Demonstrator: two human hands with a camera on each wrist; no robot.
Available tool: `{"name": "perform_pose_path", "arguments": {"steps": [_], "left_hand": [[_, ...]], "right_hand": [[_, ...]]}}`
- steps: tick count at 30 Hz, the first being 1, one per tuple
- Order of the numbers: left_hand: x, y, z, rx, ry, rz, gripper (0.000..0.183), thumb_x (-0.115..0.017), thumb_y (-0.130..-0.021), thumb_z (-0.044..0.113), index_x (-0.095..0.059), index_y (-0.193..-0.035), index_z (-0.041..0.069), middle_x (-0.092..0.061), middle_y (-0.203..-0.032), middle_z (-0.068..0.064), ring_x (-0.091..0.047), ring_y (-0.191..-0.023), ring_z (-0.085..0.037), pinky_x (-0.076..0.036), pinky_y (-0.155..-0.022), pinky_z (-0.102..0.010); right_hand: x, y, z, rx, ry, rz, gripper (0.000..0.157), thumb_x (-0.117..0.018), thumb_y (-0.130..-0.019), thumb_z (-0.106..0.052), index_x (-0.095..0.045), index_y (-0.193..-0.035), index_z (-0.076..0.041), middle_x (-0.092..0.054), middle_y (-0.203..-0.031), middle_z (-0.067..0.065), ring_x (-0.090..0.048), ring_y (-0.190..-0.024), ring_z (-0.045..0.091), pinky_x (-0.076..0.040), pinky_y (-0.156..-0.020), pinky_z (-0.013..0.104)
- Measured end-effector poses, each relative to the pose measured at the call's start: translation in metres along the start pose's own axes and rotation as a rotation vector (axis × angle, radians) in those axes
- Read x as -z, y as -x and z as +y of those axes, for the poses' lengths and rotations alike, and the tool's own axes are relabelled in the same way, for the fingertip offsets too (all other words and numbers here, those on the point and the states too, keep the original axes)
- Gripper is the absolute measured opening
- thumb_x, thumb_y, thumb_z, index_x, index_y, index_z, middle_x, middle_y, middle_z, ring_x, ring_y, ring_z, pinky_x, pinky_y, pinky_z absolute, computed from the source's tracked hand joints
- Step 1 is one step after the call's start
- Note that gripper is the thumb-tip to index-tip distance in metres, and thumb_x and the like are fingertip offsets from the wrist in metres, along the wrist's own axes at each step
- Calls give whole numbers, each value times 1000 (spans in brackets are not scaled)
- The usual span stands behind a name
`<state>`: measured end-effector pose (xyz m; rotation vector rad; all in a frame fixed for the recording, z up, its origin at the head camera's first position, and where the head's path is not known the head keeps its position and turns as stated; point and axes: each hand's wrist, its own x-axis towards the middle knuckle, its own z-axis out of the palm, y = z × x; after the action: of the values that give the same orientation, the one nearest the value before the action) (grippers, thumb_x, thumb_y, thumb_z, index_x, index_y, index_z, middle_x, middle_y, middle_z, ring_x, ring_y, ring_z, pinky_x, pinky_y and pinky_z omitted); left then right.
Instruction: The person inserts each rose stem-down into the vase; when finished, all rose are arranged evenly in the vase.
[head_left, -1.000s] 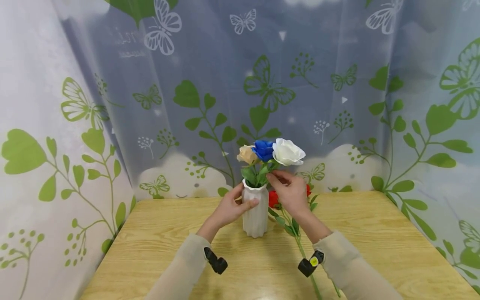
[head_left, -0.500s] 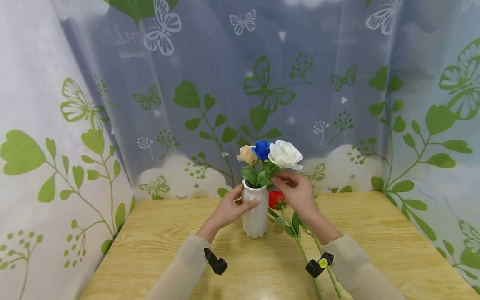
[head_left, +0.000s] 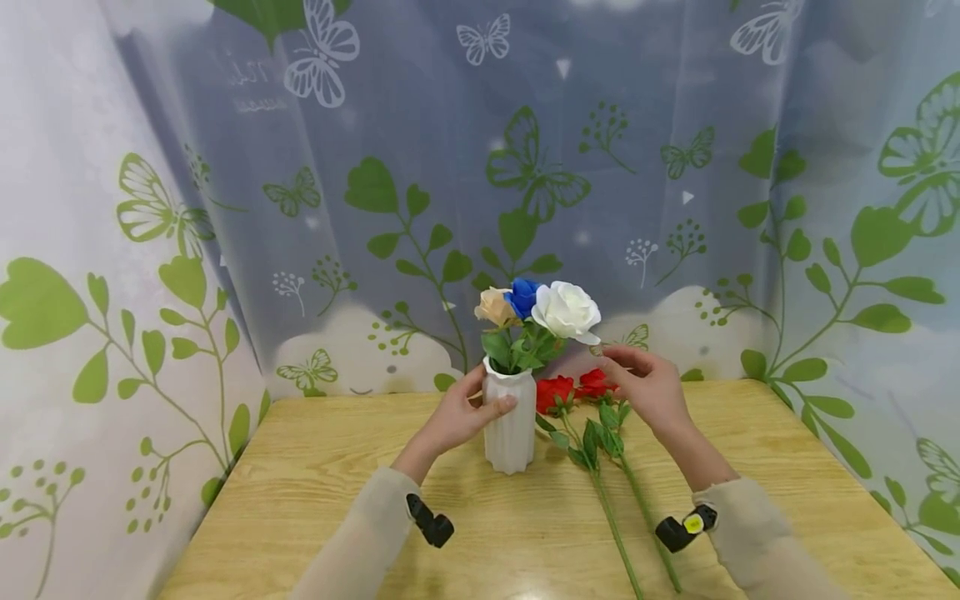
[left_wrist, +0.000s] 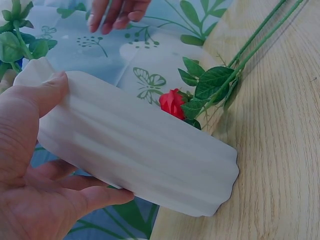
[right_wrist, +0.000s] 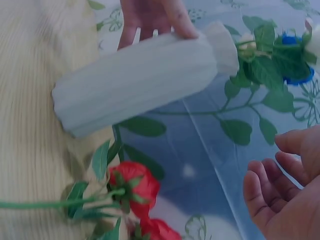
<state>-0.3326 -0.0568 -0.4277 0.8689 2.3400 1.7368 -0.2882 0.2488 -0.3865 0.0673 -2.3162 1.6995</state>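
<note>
A white fluted vase (head_left: 510, 429) stands upright on the table. My left hand (head_left: 459, 421) grips it from the left near the neck, thumb across the front. Out of its mouth rise a peach rose (head_left: 495, 307), a blue rose (head_left: 523, 297) and a larger white rose (head_left: 566, 311) leaning right, with green leaves below the blooms. My right hand (head_left: 651, 390) hangs in the air right of the white rose, its fingers loosely bent and holding nothing. In the right wrist view, a gap shows between the right hand (right_wrist: 290, 185) and the vase (right_wrist: 145, 77).
Two red roses (head_left: 555, 393) with long green stems lie on the wooden table (head_left: 337, 500) right of the vase, stems pointing toward the front edge. A printed curtain (head_left: 420, 125) with leaves and butterflies hangs behind and at both sides.
My right hand has let go of the white rose's stem and moved right, away from the vase. The white rose has shifted slightly left. My left hand stays on the vase.
</note>
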Motion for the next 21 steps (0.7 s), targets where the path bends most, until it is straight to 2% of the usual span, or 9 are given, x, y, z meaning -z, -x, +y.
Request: {"name": "perform_pose_path", "arguments": {"steps": [3,7,14,18,21], "left_hand": [[0,-1,0,5,-1,1,73,-71,-103,26,-33,-167,23,-44,-166,-6,-47,-150,-33,-46,-119,-54],[0,-1,-1,5,0,3,73,-71,-103,25,-35,-166,23,-45,-165,-7,-47,-150,-33,-46,-119,-54],[-2,0,0,18,-27,31,70,-72,-102,28,-39,-164,24,-52,-159,-8,-54,-144,-35,-51,-114,-54],[-4,1,4,14,-70,71,68,-74,-101,31,-44,-161,21,-58,-153,-9,-57,-141,-34,-53,-111,-53],[-7,1,4,-1,-116,105,68,-76,-99,35,-47,-159,20,-60,-151,-7,-57,-142,-31,-51,-114,-52]], "right_hand": [[8,0,8,-7,21,-5,47,-72,-102,-33,-67,-137,-1,-74,-109,-6,-71,-83,3,-62,-70,25],[17,2,21,-14,46,-9,49,-72,-102,-34,-66,-138,0,-75,-109,-5,-70,-82,1,-62,-70,26],[27,5,42,-49,105,-30,50,-72,-103,-31,-64,-139,2,-76,-116,11,-71,-85,6,-64,-71,28],[29,8,51,-71,132,-57,50,-71,-103,-29,-63,-141,2,-73,-125,21,-71,-88,6,-64,-72,28],[30,11,57,-77,146,-75,49,-70,-103,-27,-63,-140,4,-71,-128,25,-71,-89,7,-64,-72,29]]}}
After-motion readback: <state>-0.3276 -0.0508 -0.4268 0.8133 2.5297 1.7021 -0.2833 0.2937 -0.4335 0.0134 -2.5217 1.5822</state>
